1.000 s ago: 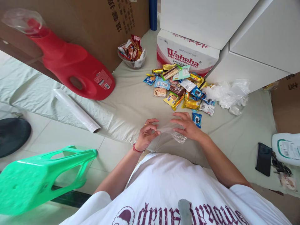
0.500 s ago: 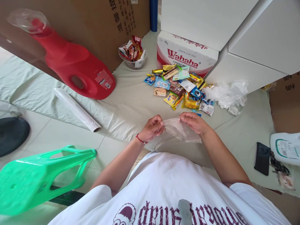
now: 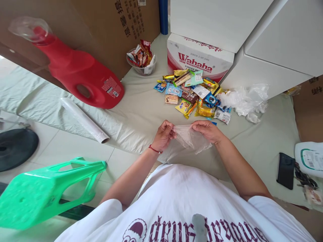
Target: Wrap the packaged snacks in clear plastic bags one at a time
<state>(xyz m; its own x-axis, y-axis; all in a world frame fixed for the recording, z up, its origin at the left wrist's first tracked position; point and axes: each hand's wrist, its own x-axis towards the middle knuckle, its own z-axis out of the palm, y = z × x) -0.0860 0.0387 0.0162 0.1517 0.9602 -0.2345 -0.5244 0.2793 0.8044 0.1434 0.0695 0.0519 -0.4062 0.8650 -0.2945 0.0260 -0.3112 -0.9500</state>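
Note:
A clear plastic bag [image 3: 190,137] is stretched between my two hands, just in front of my shirt. My left hand [image 3: 164,135], with a red cord at the wrist, pinches the bag's left upper corner. On the other side my right hand [image 3: 207,130] grips the upper right edge between thumb and fingers. The bag hangs limp below the taut top edge, and nothing shows inside it. Beyond my hands lies a pile of wrapped snacks [image 3: 191,97] on the pale sheet [image 3: 141,111]. A heap of crumpled clear plastic bags [image 3: 252,101] touches the pile's right side.
Behind the snacks stands a Wahaha carton [image 3: 199,57]. A plastic bowl of wrapped snacks [image 3: 141,58] sits farther left, near a large red bottle [image 3: 88,75] and a white roll [image 3: 84,120]. A green stool [image 3: 37,195] is at lower left; a phone [image 3: 286,170] lies at right.
The bag's top edge is now more level and pulled straighter between my hands. My left hand has risen slightly, and the bag's lower right corner has shifted left. The view has moved a little.

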